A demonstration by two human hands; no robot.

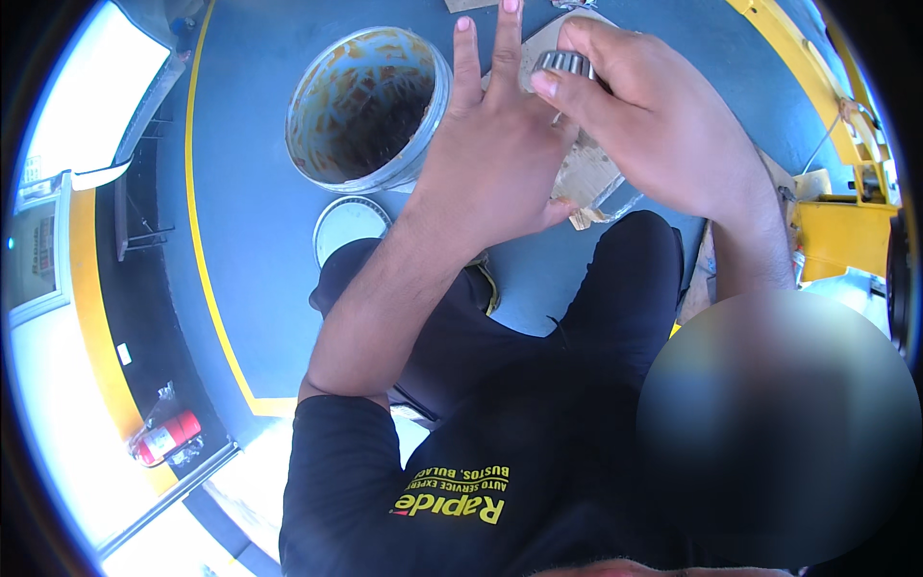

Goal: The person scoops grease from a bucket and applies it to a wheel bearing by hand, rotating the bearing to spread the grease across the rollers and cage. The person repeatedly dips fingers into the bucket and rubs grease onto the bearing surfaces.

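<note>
The right hand (pixel 663 120) is closing partway around a ribbed metal bearing (pixel 565 63), pinching it at the fingertips, so the piece is sitting at the thumb's tip, just beside the left hand (pixel 500 159). The left hand is showing its back, two fingers stretching straight and apart and the thumb pointing outward; its other fingers are hiding behind the right hand, so whether they are touching the bearing I cannot tell. Beneath the hands a worn brown cardboard sheet (pixel 588 183) is lying on the smooth blue floor (pixel 245 260), the hands partly covering it. To the left a round bucket (pixel 332 82) is standing open, brown smears coating its pale inner wall; the left hand and wrist are overlapping its right edge. Near its base a pale, round lid (pixel 352 227) is lying.
</note>
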